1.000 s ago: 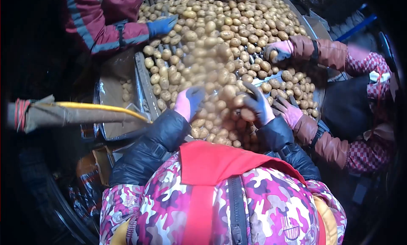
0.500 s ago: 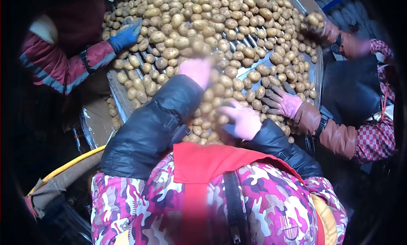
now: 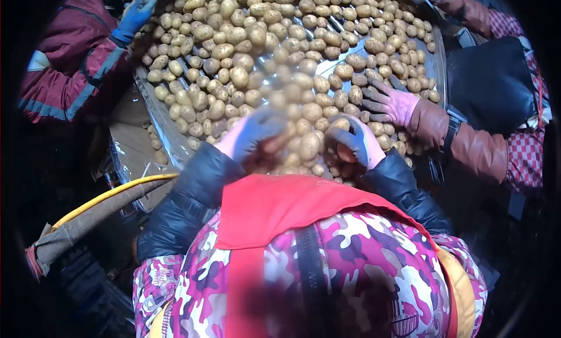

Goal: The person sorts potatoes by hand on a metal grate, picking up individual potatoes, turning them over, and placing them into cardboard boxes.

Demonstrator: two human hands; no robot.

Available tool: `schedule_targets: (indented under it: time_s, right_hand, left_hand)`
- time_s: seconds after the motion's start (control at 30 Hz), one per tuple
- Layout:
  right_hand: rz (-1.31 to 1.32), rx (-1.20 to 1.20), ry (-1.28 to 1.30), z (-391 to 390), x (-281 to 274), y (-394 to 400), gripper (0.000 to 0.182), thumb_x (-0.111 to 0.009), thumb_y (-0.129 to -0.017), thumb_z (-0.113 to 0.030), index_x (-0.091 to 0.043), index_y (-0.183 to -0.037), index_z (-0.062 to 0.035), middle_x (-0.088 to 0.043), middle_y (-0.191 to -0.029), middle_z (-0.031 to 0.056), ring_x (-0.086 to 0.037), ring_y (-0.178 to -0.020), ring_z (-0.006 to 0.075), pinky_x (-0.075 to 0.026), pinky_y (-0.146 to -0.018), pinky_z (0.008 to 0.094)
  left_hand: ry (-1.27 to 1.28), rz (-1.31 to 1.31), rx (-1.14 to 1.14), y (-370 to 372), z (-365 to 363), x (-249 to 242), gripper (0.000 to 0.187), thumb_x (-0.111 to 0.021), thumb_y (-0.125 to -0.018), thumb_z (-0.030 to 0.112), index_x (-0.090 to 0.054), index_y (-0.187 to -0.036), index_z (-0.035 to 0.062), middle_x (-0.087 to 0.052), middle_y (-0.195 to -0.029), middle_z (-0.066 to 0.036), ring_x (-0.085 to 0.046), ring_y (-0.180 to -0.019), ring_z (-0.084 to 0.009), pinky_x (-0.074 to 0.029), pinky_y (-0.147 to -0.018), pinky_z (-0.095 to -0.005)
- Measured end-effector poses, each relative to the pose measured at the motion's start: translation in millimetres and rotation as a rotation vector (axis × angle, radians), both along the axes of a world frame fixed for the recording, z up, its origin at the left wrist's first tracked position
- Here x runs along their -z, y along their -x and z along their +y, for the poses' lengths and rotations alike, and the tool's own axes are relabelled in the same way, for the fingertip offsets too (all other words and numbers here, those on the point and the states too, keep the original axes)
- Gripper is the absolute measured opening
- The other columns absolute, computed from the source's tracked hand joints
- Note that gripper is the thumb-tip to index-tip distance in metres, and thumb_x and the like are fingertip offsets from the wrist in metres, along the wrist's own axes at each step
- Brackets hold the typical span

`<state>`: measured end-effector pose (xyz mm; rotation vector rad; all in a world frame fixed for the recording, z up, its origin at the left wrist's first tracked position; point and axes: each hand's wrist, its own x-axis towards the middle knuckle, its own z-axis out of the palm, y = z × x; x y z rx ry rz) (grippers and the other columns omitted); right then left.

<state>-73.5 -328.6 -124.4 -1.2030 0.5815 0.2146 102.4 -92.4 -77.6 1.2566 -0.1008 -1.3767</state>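
Note:
A thick layer of potatoes [image 3: 310, 144] lies in front of my body. On its near left side is my left hand [image 3: 252, 134], in a pink and blue-grey glove, its blurred fingers bent over shadowed potatoes. Opposite it, my right hand [image 3: 357, 140] wears a similar glove. Its fingers curl around a potato [image 3: 339, 125] at the fingertips, and a reddish-looking potato shows just below them. A loose band of potatoes lies between both hands. Part of the view above my left hand is smeared.
A co-worker's pink-and-grey gloved hand [image 3: 390, 104] rests on the potatoes at right. At upper left a blue-gloved hand [image 3: 139, 11] of another person is raised by the heap. Metal edging [image 3: 160, 124] bounds the left side. A yellow-rimmed bag [image 3: 111, 200] hangs at lower left.
My left hand has drawn back toward my body and left. My right hand has shifted slightly right and up, its fingers now curled. The blue-gloved hand has lifted up and left.

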Motion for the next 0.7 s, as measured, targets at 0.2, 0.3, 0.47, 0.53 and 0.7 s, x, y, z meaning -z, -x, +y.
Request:
schedule_targets:
  time_s: [0.2,0.3,0.47,0.53,0.7]
  right_hand:
    - [-0.064,-0.112,-0.173,26.0,66.6,-1.2,0.048,-0.072,-0.097,-0.03,-0.059,-0.132,-0.0009,-0.069,-0.113,0.0099,-0.068,-0.102,0.0211,-0.059,-0.081,0.0375]
    - [-0.119,-0.221,-0.366,21.3,-14.5,-19.4,0.05,-0.072,-0.097,-0.033,-0.058,-0.134,-0.0015,-0.069,-0.117,0.0101,-0.067,-0.102,0.02,-0.057,-0.082,0.0362]
    - [-0.277,-0.31,-0.002,42.1,-53.9,-55.6,0.047,-0.069,-0.1,-0.038,-0.063,-0.13,-0.0027,-0.071,-0.112,0.0083,-0.066,-0.099,0.0166,-0.055,-0.082,0.0321]
    - [-0.333,-0.341,0.016,48.9,-60.8,-68.3,0.047,-0.068,-0.1,-0.038,-0.064,-0.13,-0.0028,-0.071,-0.11,0.0071,-0.066,-0.097,0.0162,-0.054,-0.081,0.0311]
    - [-0.119,-0.578,0.595,78.0,-86.6,-75.9,0.057,-0.066,-0.101,-0.043,-0.058,-0.145,-0.0083,-0.074,-0.107,0.0141,-0.073,-0.085,0.0207,-0.058,-0.075,0.0347]
  left_hand:
    - [0.063,-0.549,0.581,17.9,-0.5,78.3,0.048,-0.068,-0.1,0.029,-0.059,-0.137,0.0002,-0.066,-0.122,-0.008,-0.065,-0.104,-0.0176,-0.053,-0.087,-0.0298]
    - [0.118,-0.016,0.325,17.8,-5.4,54.5,0.056,-0.069,-0.1,0.037,-0.054,-0.144,0.0072,-0.067,-0.128,-0.011,-0.068,-0.11,-0.0233,-0.057,-0.091,-0.0357]
    - [0.11,0.388,-0.064,40.7,14.2,-24.0,0.064,-0.064,-0.101,0.053,-0.051,-0.149,0.012,-0.069,-0.122,-0.012,-0.072,-0.096,-0.0248,-0.061,-0.083,-0.0408]
    - [0.06,0.319,-0.084,28.5,40.0,-10.4,0.068,-0.064,-0.101,0.057,-0.051,-0.15,0.0126,-0.07,-0.122,-0.012,-0.072,-0.096,-0.0256,-0.061,-0.085,-0.0407]
    - [0.494,0.382,-0.238,40.9,77.2,-13.6,0.069,-0.054,-0.108,0.054,-0.039,-0.163,0.0159,-0.058,-0.151,-0.005,-0.063,-0.126,-0.0185,-0.055,-0.097,-0.0347]
